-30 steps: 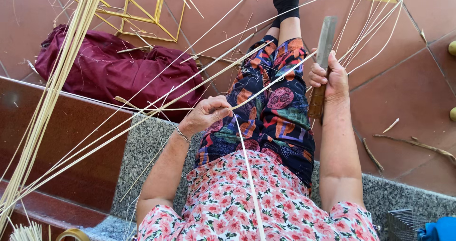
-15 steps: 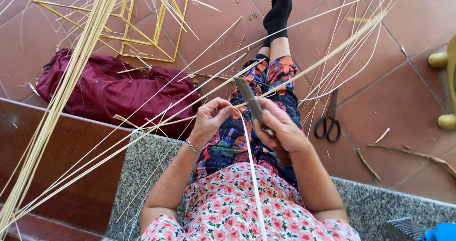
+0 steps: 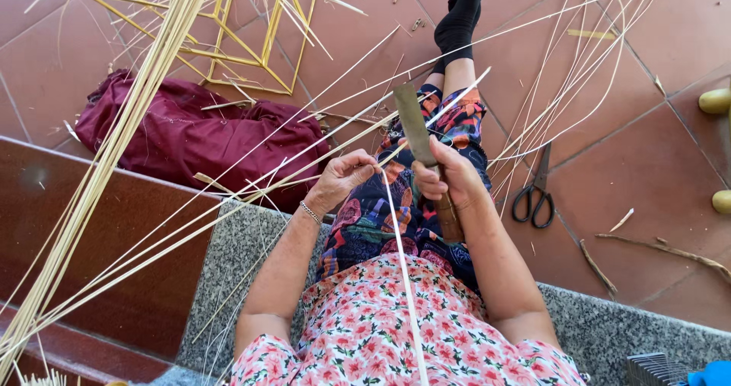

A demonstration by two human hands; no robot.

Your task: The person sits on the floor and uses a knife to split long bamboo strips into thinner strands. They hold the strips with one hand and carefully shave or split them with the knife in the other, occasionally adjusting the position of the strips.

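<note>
My right hand [image 3: 449, 177] grips a broad knife [image 3: 415, 131] by its wooden handle, blade pointing up and away over my lap. My left hand [image 3: 343, 179] pinches a thin pale bamboo strip [image 3: 400, 256] close to the blade; the strip runs down across my floral top toward the camera. The two hands are close together above my knees. Several other long thin strips fan out past the hands to the upper right and lower left.
A thick bundle of pale strips [image 3: 114, 150] slants along the left. A dark red cloth bag [image 3: 198, 138] lies on the tiled floor beside a yellow stick frame [image 3: 251, 43]. Black scissors [image 3: 535, 192] lie on the tiles at right. I sit on a grey stone ledge [image 3: 236, 272].
My right hand has come in from the right with the knife and now holds it upright beside my left hand. The view has shifted, showing the scissors at right.
</note>
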